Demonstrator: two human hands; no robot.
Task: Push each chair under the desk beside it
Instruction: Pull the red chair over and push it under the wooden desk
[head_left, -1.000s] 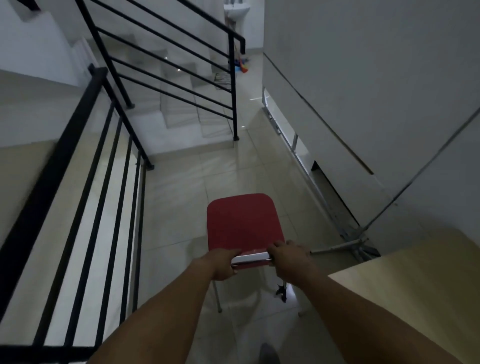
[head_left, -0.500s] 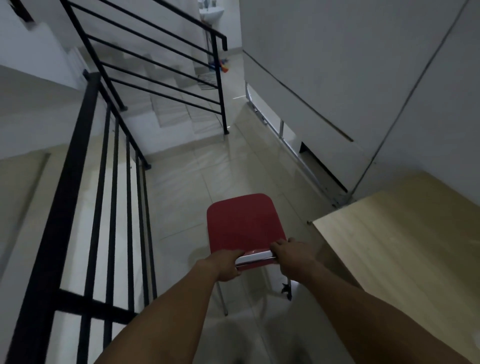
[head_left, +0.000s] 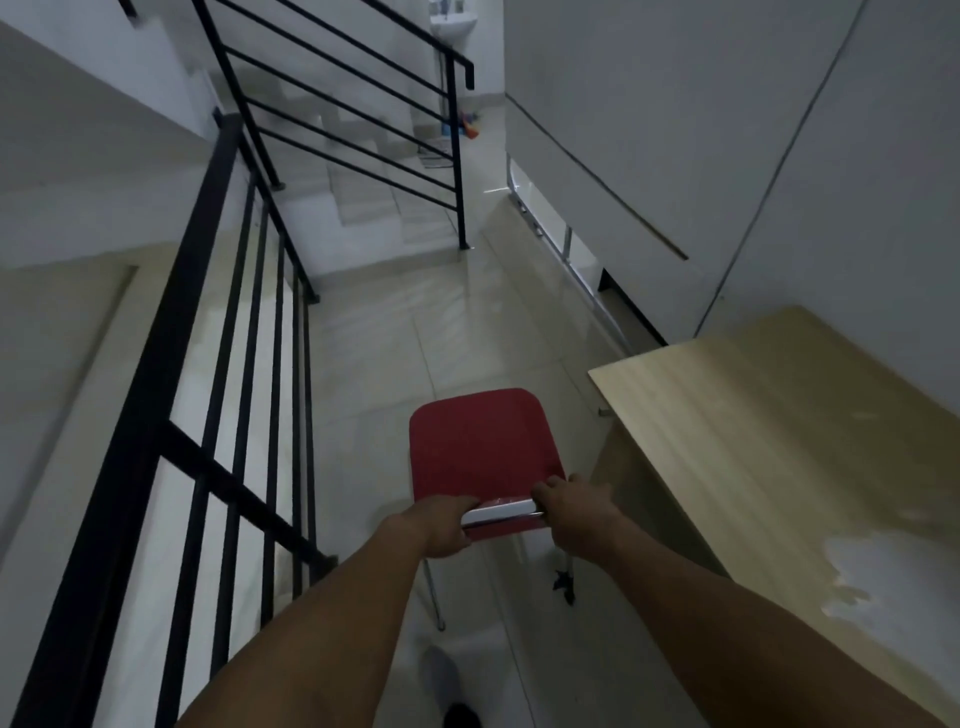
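Observation:
A red chair with thin metal legs stands on the tiled floor in the middle of the view, its seat pointing away from me. My left hand grips the left end of its backrest top. My right hand grips the right end. A light wooden desk stands to the right of the chair, against the white wall. The chair's right side is close to the desk's near-left corner, beside it and not under it.
A black metal railing runs along the left, guarding a stairwell. Stairs with a second railing rise at the back. A white panel leans on the right wall. Small coloured items lie far down the corridor.
I have walked forward with the chair held in both hands. The desk has come further into view on the right and now lies alongside the chair.

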